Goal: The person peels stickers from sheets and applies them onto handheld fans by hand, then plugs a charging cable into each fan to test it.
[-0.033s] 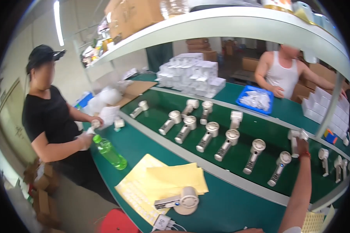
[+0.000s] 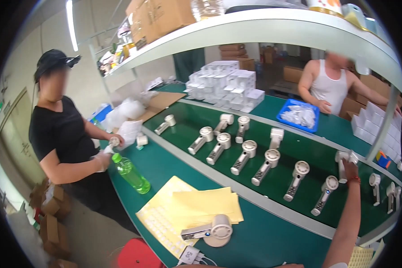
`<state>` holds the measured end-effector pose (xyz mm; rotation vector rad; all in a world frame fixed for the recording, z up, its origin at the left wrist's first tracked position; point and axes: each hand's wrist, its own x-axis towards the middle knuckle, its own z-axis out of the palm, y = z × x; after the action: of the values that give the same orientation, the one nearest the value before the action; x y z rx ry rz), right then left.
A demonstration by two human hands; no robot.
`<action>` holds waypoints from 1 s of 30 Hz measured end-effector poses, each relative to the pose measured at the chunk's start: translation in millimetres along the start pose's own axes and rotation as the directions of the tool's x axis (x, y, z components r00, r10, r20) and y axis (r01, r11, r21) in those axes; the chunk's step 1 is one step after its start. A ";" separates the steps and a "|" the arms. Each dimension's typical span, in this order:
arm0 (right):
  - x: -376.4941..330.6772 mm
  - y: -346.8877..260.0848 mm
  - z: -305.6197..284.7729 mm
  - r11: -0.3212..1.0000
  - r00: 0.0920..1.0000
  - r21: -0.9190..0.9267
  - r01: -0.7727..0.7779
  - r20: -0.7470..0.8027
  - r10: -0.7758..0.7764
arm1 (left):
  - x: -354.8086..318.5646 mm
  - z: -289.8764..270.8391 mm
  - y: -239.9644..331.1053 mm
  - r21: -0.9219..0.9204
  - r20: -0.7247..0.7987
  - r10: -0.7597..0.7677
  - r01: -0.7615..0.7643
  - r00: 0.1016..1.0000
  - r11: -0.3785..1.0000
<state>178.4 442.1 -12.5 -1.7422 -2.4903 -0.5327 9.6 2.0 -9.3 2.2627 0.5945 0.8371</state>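
My right hand [image 2: 351, 170] reaches far out over the dark green conveyor belt and grips a white handheld fan [image 2: 342, 172] near its head. Another small white piece [image 2: 353, 157] shows beside the fingers; its kind is unclear. Only a sliver of skin at the lower edge shows my left hand [image 2: 292, 265], its fingers hidden. Close to it on the green table, a handheld fan [image 2: 221, 227] lies on a round base, a small blue light lit. Beside this is a white charger plug [image 2: 190, 254] with cables. More fans, such as one with a lit display [image 2: 324, 195], lie along the belt.
Yellow sheets [image 2: 205, 203] and a green bottle [image 2: 130, 173] are on the table. At left, a co-worker [image 2: 67, 134] handles a white part. Across the belt stand another person [image 2: 329, 82], a blue tray [image 2: 298, 115] and stacked white boxes [image 2: 223, 85]. A shelf [image 2: 254, 24] spans overhead.
The whole view has shifted slightly, so things appear a little farther right. My right hand stays on the same handheld fan.
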 end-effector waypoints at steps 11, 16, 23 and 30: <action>-19.1 -7.5 -11.1 0.742 0.816 0.344 -0.576 0.190 0.545 | 5.3 -4.1 0.9 -0.044 0.002 0.039 -0.039 0.999 0.998; -28.5 -14.0 -28.5 0.761 0.849 0.415 -0.500 0.062 0.524 | 3.9 -1.6 2.3 -0.026 0.036 -0.034 0.035 0.999 0.999; -104.5 -13.4 -108.4 0.467 0.877 0.872 -0.147 -0.103 0.470 | 5.4 -2.6 10.4 -0.045 0.157 -0.052 0.060 0.986 0.997; -242.6 -74.8 -172.7 0.751 0.890 0.660 -0.022 -0.330 0.316 | -0.4 0.7 -5.0 -0.108 0.135 -0.026 0.040 0.990 0.993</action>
<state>171.4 147.3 72.9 -1.3656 -1.8524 -0.0038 8.8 4.9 -13.4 2.1820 0.5099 0.6791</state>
